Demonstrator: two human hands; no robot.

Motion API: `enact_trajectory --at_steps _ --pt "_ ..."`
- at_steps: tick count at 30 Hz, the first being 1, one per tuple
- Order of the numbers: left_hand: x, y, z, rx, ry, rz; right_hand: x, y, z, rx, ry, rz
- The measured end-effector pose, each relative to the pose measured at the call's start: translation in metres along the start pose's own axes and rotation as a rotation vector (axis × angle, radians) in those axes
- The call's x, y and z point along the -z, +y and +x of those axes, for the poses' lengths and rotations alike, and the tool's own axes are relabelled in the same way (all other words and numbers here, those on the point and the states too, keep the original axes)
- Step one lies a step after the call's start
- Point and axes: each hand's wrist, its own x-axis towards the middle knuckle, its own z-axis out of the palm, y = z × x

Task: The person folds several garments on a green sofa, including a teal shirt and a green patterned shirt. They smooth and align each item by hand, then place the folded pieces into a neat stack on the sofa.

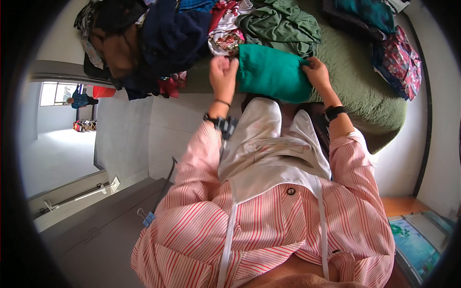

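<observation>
A bright green piece of folded cloth (274,74), a garment by its look, is stretched between my hands above my knees, at the front edge of the bed. My left hand (223,79) is closed at its left edge, thumb and fingers pinched together. At the upper right corner, my right hand (318,76) pinches the fabric between thumb and fingers. The cloth looks smooth and rectangular, its lower edge sagging slightly. Right behind it lies a crumpled dark green garment (281,26), with a red and white floral cloth (225,41) to its left.
The bed has a quilted olive cover (357,91). Dark clothes (168,41) are heaped at the far left; floral garments (401,62) lie at the far right. A grey cabinet (96,235) stands at my left. Through a doorway, a distant person (82,99) is visible.
</observation>
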Motion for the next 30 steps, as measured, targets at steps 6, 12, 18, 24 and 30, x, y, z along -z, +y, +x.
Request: enact_trajectory --at_steps 6,12,18,24,30 --pt "-0.024 -0.012 -0.038 0.434 -0.202 -0.081 0.004 0.000 0.007 -0.021 -0.003 0.014" --pt "-0.029 0.003 -0.014 0.831 -0.496 -0.261 0.021 -0.027 -0.044 -0.155 -0.047 0.415" --pt "-0.037 0.028 -0.029 0.822 -0.767 -0.556 0.046 -0.009 -0.090 -0.231 -0.084 0.558" --pt "-0.054 0.096 -0.028 0.972 -0.805 -0.727 0.082 0.046 -0.132 0.081 0.041 0.179" --pt "-0.137 0.197 0.030 0.771 -0.772 -0.796 0.121 0.061 -0.196 0.176 0.148 -0.501"
